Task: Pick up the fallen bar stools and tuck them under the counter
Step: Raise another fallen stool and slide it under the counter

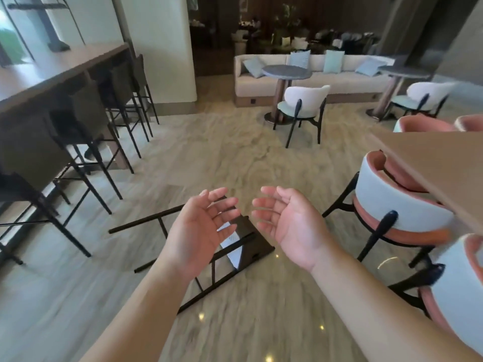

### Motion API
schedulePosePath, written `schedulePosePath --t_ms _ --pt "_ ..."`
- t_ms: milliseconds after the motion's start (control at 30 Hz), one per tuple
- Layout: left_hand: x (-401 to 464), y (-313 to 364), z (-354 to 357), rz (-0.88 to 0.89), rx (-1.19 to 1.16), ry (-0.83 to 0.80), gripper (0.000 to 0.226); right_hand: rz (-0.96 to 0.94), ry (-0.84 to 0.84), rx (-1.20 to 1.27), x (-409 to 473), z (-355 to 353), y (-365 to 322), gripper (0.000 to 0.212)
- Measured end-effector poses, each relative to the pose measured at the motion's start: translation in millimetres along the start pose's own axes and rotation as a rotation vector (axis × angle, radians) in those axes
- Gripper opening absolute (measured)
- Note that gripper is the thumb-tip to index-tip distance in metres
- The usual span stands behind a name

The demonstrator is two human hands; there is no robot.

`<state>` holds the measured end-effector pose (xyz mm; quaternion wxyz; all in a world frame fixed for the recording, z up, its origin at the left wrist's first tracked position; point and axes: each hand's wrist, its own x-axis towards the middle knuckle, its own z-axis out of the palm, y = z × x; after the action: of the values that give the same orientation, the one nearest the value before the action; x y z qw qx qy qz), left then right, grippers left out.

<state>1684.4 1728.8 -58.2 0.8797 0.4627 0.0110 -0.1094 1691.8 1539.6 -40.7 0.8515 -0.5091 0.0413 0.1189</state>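
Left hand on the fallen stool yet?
Cannot tell. Head view: left hand open, palm up, overlapping the fallen stool on the floor; one view gives no depth.

— Item, floor centre?
— One fallen bar stool (235, 246), black frame, on its side, legs pointing left.
— Hands?
— Left hand (201, 226) and right hand (287, 220), palms up, fingers spread, holding nothing, above it.
— Left side?
— Counter (60, 71); upright stools (86, 126) tucked beneath.

Black-framed fallen bar stool (235, 246) on beige, wavy-veined floor (209, 158). Armchair (400, 205) at three o'clock: pale grey-blue outside, salmon inside (black legs).
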Motion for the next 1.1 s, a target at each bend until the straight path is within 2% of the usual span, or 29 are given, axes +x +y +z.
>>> schedulePosePath --t_ms 367,600,767,900,1100 --pt "144.2 -39.8 60.4 -0.057 0.067 -0.04 0.045 -0.053 0.081 0.058 99.6 -113.3 -63.4 0.027" --pt "257.6 -72.5 144.0 -0.077 0.082 -0.003 0.043 -0.047 0.06 0.049 179.8 -211.4 -140.4 0.04" --pt "337.0 -90.7 204.0 -0.064 0.066 0.003 0.045 -0.045 0.023 0.015 235.6 -276.3 -193.1 0.04" --pt "379.6 -98.5 226.3 -0.065 0.07 0.008 0.042 -0.024 0.015 0.022 278.0 -302.7 -214.4 0.029" --pt "443.1 -92.4 216.7 -0.022 0.031 0.073 0.046 0.02 -0.033 0.007 354.8 -311.0 -226.3 0.027"
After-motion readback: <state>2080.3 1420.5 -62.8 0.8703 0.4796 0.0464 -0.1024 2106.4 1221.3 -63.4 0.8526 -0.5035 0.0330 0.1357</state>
